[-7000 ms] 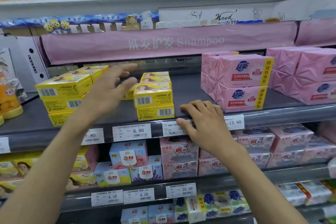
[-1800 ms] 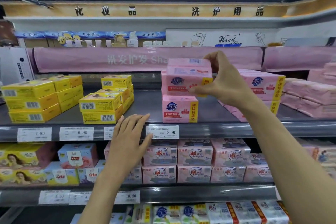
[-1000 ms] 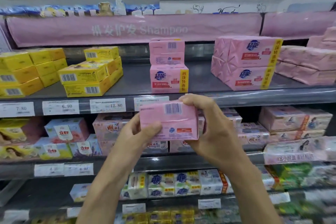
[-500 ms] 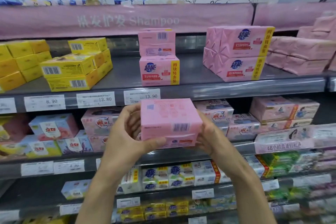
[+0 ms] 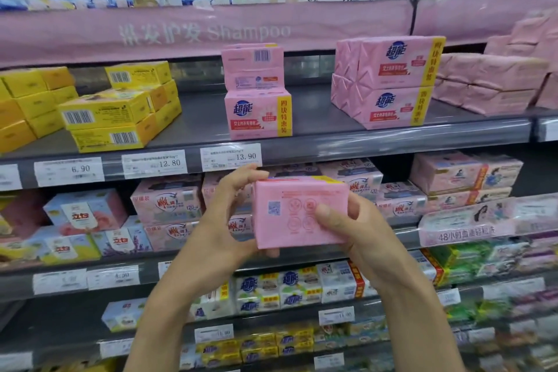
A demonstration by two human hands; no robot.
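Fingers (image 5: pixel 244 178) of the left hand (image 5: pixel 223 226) curled round the left end of a pink pack (image 5: pixel 296 220). The right hand (image 5: pixel 362 235) held the other end, thumb on its face. The pack was in the air, just under the front edge of a shelf (image 5: pixel 332 146), where a stack (image 5: pixel 256 90) of two like it stood.

Pink soap pack (image 5: pixel 299 214) gripped between left hand (image 5: pixel 225 226) and right hand (image 5: pixel 359 229), stocked shelf (image 5: pixel 362 142) behind
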